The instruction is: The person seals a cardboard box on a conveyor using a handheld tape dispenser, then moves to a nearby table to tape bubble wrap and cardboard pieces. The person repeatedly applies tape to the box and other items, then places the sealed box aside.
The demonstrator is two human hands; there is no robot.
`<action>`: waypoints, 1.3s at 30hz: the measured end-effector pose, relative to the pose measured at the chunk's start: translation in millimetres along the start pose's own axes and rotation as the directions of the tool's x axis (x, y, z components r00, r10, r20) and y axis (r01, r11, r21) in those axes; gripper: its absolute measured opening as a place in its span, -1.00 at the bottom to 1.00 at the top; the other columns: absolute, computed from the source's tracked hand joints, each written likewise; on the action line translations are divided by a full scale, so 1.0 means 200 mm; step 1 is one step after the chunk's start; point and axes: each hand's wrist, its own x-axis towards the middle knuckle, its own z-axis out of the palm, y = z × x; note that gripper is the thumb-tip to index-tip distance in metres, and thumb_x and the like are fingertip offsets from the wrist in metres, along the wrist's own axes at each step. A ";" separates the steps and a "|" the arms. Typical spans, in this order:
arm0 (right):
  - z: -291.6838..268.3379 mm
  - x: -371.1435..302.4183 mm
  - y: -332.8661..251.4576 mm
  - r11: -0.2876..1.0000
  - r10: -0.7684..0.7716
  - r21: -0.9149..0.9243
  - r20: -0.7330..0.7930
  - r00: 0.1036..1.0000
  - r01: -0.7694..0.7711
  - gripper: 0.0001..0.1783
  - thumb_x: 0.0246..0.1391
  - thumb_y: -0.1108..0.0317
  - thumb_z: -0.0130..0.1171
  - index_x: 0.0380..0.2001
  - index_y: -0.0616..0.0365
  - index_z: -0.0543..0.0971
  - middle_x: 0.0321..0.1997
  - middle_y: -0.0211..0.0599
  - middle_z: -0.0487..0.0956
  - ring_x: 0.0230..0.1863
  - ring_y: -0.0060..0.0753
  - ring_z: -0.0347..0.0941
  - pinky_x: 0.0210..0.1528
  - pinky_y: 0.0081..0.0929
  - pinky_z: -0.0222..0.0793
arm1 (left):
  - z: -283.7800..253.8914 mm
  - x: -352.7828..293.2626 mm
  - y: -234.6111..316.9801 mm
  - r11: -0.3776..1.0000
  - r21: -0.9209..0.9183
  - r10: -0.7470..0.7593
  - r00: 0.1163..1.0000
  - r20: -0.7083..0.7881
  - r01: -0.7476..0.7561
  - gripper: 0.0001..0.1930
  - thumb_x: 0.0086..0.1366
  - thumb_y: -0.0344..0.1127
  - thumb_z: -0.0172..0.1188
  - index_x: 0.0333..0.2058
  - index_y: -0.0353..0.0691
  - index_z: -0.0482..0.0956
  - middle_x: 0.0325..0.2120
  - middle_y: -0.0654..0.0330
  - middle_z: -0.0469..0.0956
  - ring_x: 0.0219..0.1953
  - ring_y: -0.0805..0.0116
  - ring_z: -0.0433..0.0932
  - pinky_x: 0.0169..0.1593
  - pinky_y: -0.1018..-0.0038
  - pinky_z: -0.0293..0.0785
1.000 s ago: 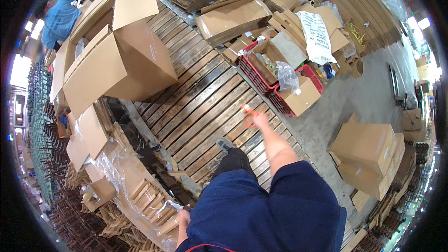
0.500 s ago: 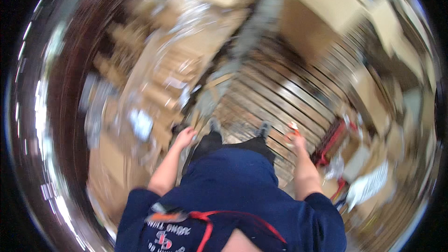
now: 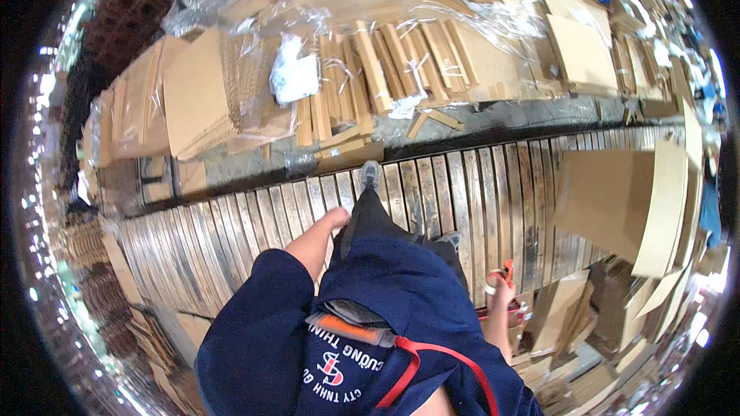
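My right hand (image 3: 505, 293) hangs low at my right side, closed around an orange tape dispenser (image 3: 507, 270). A pale ring like a tape roll shows at the dispenser's left side. In front of my left thigh is my left hand (image 3: 337, 218), apart from the things around it. Its fingers are smeared and turned from view, so their pose is unclear. Ahead lie long cardboard strips (image 3: 401, 62), side by side on a cardboard-covered surface, nearer to my left hand than to my right. A crumpled white plastic bag (image 3: 294, 71) sits left of them.
I stand on a slatted wooden walkway (image 3: 254, 219), one foot forward. Flat cardboard sheets (image 3: 202, 92) are stacked ahead left. A large open carton (image 3: 609, 196) stands on the right. More cardboard (image 3: 566, 304) lies behind my right hand. Clear film (image 3: 501, 19) covers part of the far surface.
My view has swung right, so the cardboard strips that were at the left now lie straight ahead. One foot has stepped forward. The orange tape dispenser stays in my right hand.
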 end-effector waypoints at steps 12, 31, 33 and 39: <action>2.23 -0.34 -0.34 0.933 0.323 -0.346 0.683 0.655 -0.099 -0.54 0.18 0.54 0.11 0.18 0.18 0.50 -0.07 -0.40 0.61 -0.20 -0.52 0.53 -0.13 -0.42 0.55 | -0.77 1.48 -1.07 0.875 -0.478 -0.211 0.827 -0.521 -0.078 -0.57 0.36 -0.03 0.17 -0.05 -0.29 0.63 -0.13 -0.14 0.68 0.00 -0.13 0.63 0.10 0.10 0.53; 3.58 -0.06 1.13 0.695 0.677 -0.461 0.679 0.286 -0.551 -0.55 0.18 0.62 0.13 0.15 0.12 0.51 -0.15 -0.46 0.61 -0.22 -0.56 0.54 -0.13 -0.53 0.48 | -1.55 2.84 -1.72 0.957 -0.044 -0.123 0.266 -0.956 0.287 -0.67 0.37 -0.21 0.22 0.01 -0.28 0.56 -0.14 0.02 0.60 -0.05 0.03 0.57 0.07 0.17 0.52; 3.59 0.06 1.09 0.640 0.717 -0.410 0.622 0.314 -0.650 -0.48 0.13 0.69 0.04 0.16 0.11 0.50 -0.14 -0.42 0.62 -0.23 -0.52 0.57 -0.14 -0.46 0.55 | -1.46 2.87 -1.77 0.965 -0.241 -0.261 0.288 -0.921 0.104 -0.44 0.34 -0.05 0.25 0.19 -0.24 0.41 0.06 -0.12 0.55 0.10 -0.13 0.53 0.17 0.05 0.46; 3.73 0.04 1.04 0.743 0.640 -0.392 0.655 0.402 -0.543 -0.46 0.12 0.72 0.01 0.17 0.12 0.49 -0.10 -0.38 0.61 -0.21 -0.51 0.57 -0.13 -0.46 0.57 | -1.69 2.61 -2.42 0.703 -0.669 -0.710 0.186 -0.679 0.242 -0.28 0.31 0.36 0.17 0.06 -0.25 0.60 0.06 -0.12 0.63 0.13 -0.08 0.59 0.17 0.10 0.46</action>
